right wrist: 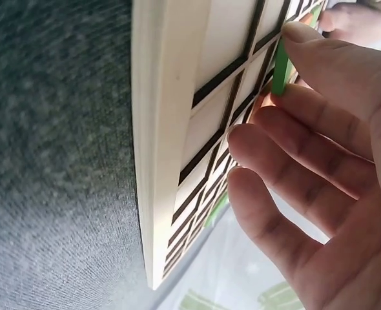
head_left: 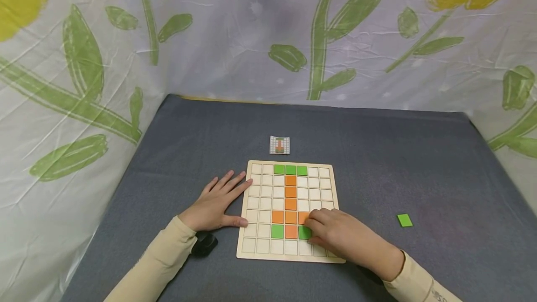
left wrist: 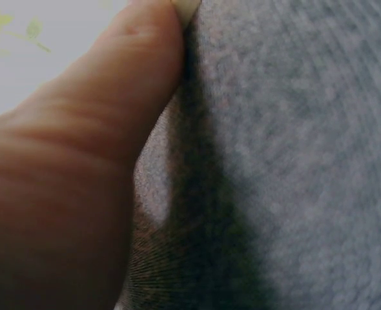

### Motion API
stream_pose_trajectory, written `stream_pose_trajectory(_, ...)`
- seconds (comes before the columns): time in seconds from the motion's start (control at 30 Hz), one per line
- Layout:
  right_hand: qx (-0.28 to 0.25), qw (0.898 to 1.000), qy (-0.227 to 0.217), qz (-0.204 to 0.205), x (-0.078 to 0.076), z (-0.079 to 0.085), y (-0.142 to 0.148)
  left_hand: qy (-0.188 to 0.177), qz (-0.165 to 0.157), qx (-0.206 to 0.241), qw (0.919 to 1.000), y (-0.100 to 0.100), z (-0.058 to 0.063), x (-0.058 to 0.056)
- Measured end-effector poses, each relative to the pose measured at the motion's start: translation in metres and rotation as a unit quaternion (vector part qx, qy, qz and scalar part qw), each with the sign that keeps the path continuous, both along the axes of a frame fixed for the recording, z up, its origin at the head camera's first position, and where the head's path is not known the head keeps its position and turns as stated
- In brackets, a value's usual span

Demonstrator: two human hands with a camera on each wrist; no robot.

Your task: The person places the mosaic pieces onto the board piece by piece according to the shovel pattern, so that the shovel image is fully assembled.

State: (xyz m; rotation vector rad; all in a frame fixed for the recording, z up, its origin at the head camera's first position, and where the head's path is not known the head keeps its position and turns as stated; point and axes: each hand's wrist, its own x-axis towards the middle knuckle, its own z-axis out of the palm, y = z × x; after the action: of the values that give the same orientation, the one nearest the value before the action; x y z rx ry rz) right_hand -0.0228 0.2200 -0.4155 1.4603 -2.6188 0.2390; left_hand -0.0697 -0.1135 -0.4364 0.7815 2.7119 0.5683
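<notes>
A pale wooden grid board (head_left: 257,248) lies flat on the table, holding green and orange square tiles. With fingers spread, my left hand (head_left: 214,206) rests at the board's left edge, thumb and fingertips on its rim. Over the lower right part of the board, my right hand (head_left: 341,232) pinches a green tile (right wrist: 281,68) by its edges between thumb and index finger. That tile sits at a cell right of a lighter orange tile (head_left: 291,232); the other fingers hover loosely curled. My right hand hides some cells beside it.
A small printed card (head_left: 279,145) with a coloured grid pattern lies behind the board. One loose green tile (head_left: 404,220) is on the grey cloth (head_left: 440,167) to the right. A flower-patterned curtain (head_left: 235,50) hangs around the table's back and sides.
</notes>
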Motion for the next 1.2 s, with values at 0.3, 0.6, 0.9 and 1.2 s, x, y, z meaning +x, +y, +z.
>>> stream_pose_trajectory(0.3, 0.004, 1.000, 0.003, -0.003, 0.003, -0.001, 0.002, 0.003, -0.006, 0.005, 1.0000, 0.001, 0.000, 0.000)
stream_pose_trajectory(0.6, -0.018, 1.000, 0.016, 0.005, 0.002, 0.001, 0.000, 0.005, 0.003, 0.001, 1.0000, -0.004, 0.000, 0.000)
stream_pose_trajectory(0.9, -0.031, 0.999, 0.025, 0.003, 0.003, 0.002, 0.003, 0.005, 0.009, -0.009, 0.9999, -0.006, -0.003, -0.001)
stream_pose_trajectory(1.2, -0.044, 0.990, 0.055, -0.126, 0.003, 0.014, 0.081, -0.001, -0.001, -0.007, 1.0000, -0.001, -0.003, -0.002)
